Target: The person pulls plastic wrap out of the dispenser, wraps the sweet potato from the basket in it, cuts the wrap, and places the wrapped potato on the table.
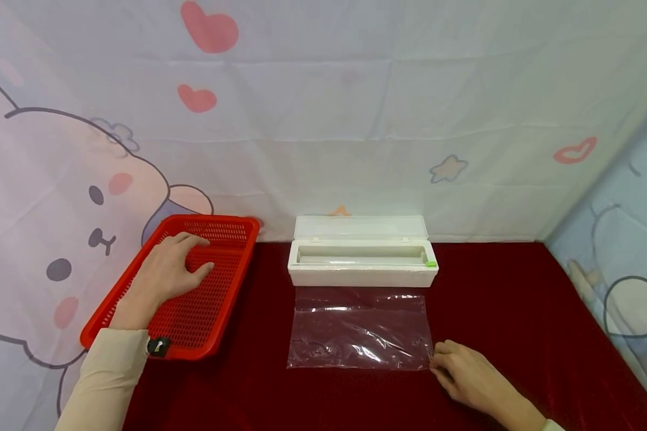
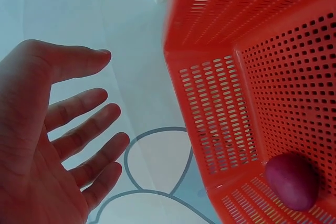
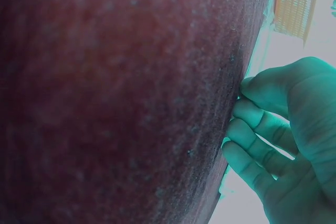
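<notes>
My left hand (image 1: 164,269) is held over the red basket (image 1: 212,293), thumb and fingers spread apart with nothing in them. In the left wrist view a smooth purple-red oval item (image 2: 292,181) lies inside the basket; its kind is unclear, and the head view does not show it. A sheet of clear plastic wrap (image 1: 356,338) lies flat on the dark red cloth, drawn out from the white wrap dispenser (image 1: 363,276). At the sheet's near right corner, my right hand (image 1: 466,374) pinches the film between thumb and forefinger.
The dispenser's lid (image 1: 360,228) stands raised at the back, and a small green slider (image 1: 430,264) sits at its right end. Dark red cloth (image 1: 496,293) covers the table. A printed curtain (image 1: 323,120) hangs close behind, with another at the right.
</notes>
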### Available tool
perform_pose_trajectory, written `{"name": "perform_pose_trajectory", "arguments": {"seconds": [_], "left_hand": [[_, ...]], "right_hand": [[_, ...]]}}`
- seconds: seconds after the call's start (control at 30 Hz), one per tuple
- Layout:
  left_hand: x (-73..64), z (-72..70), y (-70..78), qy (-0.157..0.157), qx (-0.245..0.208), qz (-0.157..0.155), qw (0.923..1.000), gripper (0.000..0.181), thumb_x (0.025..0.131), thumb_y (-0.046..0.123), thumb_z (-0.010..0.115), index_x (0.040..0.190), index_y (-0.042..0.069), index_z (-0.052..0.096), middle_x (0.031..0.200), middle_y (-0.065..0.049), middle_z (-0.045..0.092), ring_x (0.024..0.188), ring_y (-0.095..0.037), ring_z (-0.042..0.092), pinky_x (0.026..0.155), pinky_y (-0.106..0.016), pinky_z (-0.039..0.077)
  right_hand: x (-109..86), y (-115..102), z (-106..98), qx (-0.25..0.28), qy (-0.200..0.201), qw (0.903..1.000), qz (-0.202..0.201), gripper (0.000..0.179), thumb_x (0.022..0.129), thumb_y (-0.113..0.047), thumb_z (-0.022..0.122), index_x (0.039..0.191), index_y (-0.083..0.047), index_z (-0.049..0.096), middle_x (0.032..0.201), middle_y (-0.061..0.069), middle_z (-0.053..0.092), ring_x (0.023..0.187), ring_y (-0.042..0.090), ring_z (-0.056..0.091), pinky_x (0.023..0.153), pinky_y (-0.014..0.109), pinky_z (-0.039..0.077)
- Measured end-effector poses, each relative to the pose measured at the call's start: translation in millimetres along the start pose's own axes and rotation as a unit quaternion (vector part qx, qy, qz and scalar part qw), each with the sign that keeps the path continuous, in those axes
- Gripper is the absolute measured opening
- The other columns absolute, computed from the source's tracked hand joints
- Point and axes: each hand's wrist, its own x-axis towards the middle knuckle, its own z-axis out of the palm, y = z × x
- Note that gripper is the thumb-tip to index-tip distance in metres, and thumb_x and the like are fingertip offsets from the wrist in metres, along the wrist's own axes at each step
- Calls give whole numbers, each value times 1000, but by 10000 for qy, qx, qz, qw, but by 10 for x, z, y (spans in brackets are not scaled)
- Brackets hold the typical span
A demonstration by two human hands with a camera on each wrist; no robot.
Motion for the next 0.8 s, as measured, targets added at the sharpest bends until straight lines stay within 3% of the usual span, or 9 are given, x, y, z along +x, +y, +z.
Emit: {"name": "perform_pose_trajectory", "arguments": {"seconds": [0.4,0.8], "left_hand": [[42,58,-186,-185,17,-169,9997,47,96,28,75,135,4,67,141,-24,62,125,-50,57,102,-71,47],[71,68,-280,120,50,-82,9999,42,93,26,76,130,5,70,135,-23,65,121,-48,58,100,-70,46]], "right_hand": [[-9,-9,7,44,-116,9997,203,10,89,-12,83,87,-21,80,85,-19,57,75,-4,42,64,20,47],[-12,0,18,-8,103,9999,-41,14,87,-10,84,85,-22,78,84,-19,56,75,-5,41,64,18,47]]}}
